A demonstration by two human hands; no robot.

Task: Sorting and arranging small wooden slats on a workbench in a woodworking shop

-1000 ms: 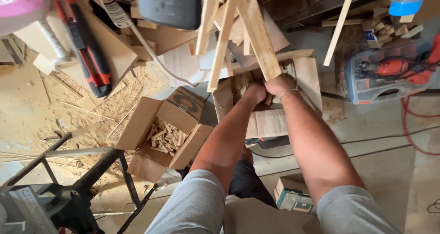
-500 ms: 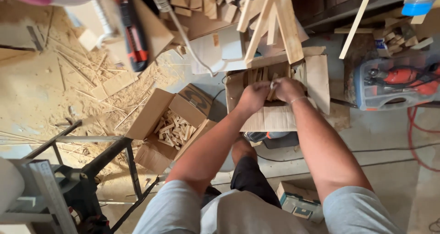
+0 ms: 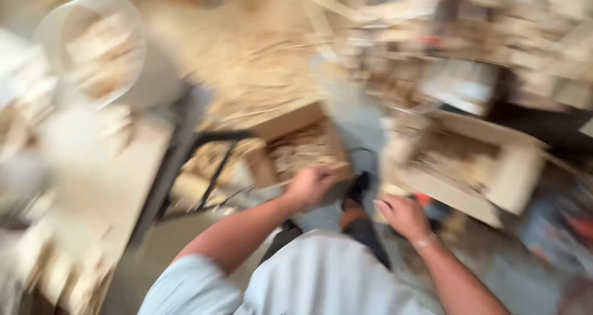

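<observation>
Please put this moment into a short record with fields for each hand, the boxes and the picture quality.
Left hand: closed into a loose fist, at the near edge of the smaller cardboard box; blur hides any contents.
Right hand: fingers half open, nothing visibly in it, just short of the larger cardboard box.
Boxes: both open, both holding pale wood pieces.
Floor: sawdust and wood scraps beyond the boxes.
Picture: heavily blurred; finer detail unreadable.

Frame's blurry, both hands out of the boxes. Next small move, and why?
Probably lower the left hand into the small cardboard box of wood offcuts: it hovers at that box's near edge, closed, contents unclear. The right hand hangs open and apart from the larger box.
</observation>
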